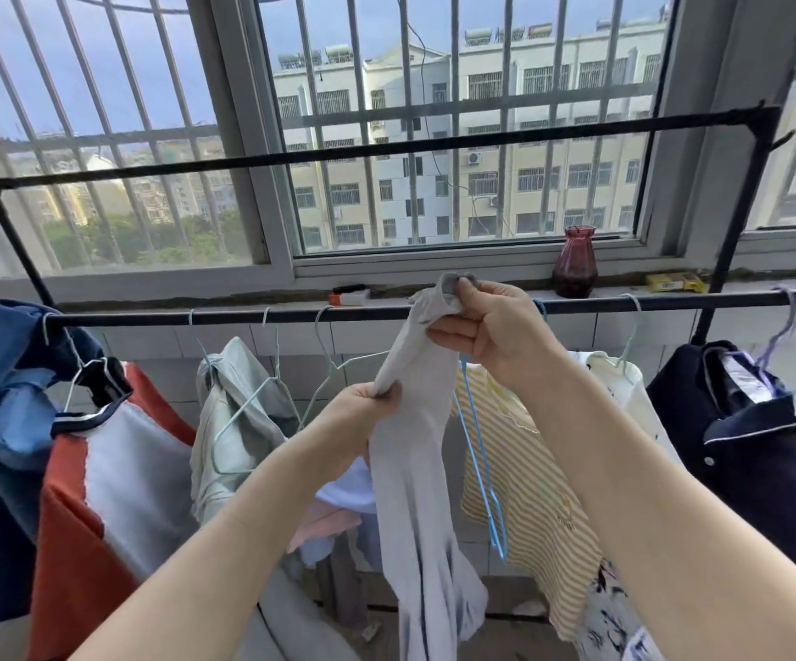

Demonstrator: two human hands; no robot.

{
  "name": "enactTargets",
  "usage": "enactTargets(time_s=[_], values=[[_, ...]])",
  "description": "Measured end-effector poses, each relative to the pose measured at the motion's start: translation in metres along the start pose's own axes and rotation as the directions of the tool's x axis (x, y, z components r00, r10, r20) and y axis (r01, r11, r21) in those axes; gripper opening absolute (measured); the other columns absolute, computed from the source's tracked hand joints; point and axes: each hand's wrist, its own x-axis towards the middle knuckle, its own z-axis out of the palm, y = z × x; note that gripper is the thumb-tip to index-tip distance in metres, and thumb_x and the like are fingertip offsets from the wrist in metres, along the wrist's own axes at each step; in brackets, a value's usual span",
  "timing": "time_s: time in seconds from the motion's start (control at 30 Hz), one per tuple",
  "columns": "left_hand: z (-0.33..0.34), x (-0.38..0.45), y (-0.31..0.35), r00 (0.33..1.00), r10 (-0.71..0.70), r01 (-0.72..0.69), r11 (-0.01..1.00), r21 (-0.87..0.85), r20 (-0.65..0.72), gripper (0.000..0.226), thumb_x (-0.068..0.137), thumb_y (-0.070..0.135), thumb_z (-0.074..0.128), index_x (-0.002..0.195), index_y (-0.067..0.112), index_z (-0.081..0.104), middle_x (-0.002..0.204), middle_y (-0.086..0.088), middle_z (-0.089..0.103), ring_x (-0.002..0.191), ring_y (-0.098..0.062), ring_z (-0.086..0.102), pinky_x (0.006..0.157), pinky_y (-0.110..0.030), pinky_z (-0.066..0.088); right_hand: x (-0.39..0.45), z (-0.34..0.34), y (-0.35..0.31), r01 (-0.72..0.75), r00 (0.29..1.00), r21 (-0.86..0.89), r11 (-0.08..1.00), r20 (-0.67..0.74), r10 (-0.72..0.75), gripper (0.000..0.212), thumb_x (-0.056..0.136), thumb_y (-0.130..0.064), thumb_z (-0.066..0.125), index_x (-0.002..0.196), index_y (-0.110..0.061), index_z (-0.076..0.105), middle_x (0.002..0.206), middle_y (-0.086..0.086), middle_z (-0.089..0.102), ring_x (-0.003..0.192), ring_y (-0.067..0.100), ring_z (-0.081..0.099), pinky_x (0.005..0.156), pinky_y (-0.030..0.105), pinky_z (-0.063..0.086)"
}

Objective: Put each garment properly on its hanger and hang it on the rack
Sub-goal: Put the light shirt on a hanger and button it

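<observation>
I hold a pale grey garment (410,469) up in front of the black rack rail (224,317). My right hand (486,326) pinches its top end at rail height. My left hand (362,412) grips its edge lower down, to the left. The cloth hangs long and bunched below both hands. A blue hanger (481,460) dangles from the rail just behind the garment, beside a yellow striped top (529,479). A pale green wire hanger (329,369) hangs bare to the left of my hands.
On the rail hang a blue, orange and white garment (76,469), a pale green one (229,422), a cream one (620,379) and a navy shirt (744,446). A red vase (574,262) stands on the window sill. An upper black rail (386,147) crosses the barred window.
</observation>
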Motion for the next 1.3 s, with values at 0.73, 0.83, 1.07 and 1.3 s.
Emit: enactTargets(time_s=[0.73, 0.83, 1.07, 1.3], values=[[-0.001, -0.006, -0.029, 0.996, -0.054, 0.01, 0.854, 0.521, 0.069, 0.031, 0.093, 0.017, 0.065, 0.121, 0.005, 0.063, 0.114, -0.01, 0.062, 0.112, -0.023, 0.06, 0.101, -0.039, 0.048, -0.015, -0.013, 0.06, -0.176, 0.981, -0.29, 0.941, 0.024, 0.19, 0.015, 0.102, -0.015, 0.05, 0.094, -0.007, 0.059, 0.08, 0.014, 0.066, 0.059, 0.02, 0.07, 0.051, 0.033, 0.058], [-0.002, -0.005, -0.021, 0.999, -0.041, 0.042, 0.952, 0.303, -0.008, 0.016, 0.097, 0.009, 0.055, 0.111, 0.008, 0.064, 0.091, -0.008, 0.065, 0.078, -0.02, 0.065, 0.075, -0.035, 0.056, -0.011, -0.022, 0.071, -0.177, 0.983, -0.354, 0.918, -0.017, 0.182, 0.017, 0.098, -0.022, 0.058, 0.097, -0.005, 0.059, 0.085, 0.015, 0.065, 0.066, 0.022, 0.069, 0.06, 0.038, 0.059], [-0.002, 0.0, 0.009, 0.982, 0.058, -0.056, 0.998, 0.016, -0.179, 0.027, 0.1, 0.006, 0.046, 0.083, 0.015, 0.065, 0.075, -0.006, 0.067, 0.071, -0.025, 0.064, 0.075, -0.042, 0.053, -0.034, -0.03, 0.109, 0.0, 0.913, -0.887, 0.461, 0.188, 0.363, 0.016, 0.086, -0.023, 0.071, 0.09, -0.009, 0.064, 0.079, 0.002, 0.063, 0.071, 0.014, 0.059, 0.061, 0.028, 0.045], [-0.01, 0.004, 0.005, 0.982, -0.01, -0.013, 0.993, -0.117, -0.188, 0.023, 0.105, 0.027, 0.04, 0.104, 0.017, 0.061, 0.092, -0.004, 0.066, 0.081, -0.018, 0.063, 0.07, -0.033, 0.052, -0.029, -0.034, 0.106, 0.053, 0.995, -0.745, 0.665, 0.1, 0.032, 0.043, 0.098, -0.022, 0.056, 0.071, 0.01, 0.047, 0.064, 0.007, 0.03, 0.053, 0.014, 0.024, 0.051, 0.03, 0.018]])
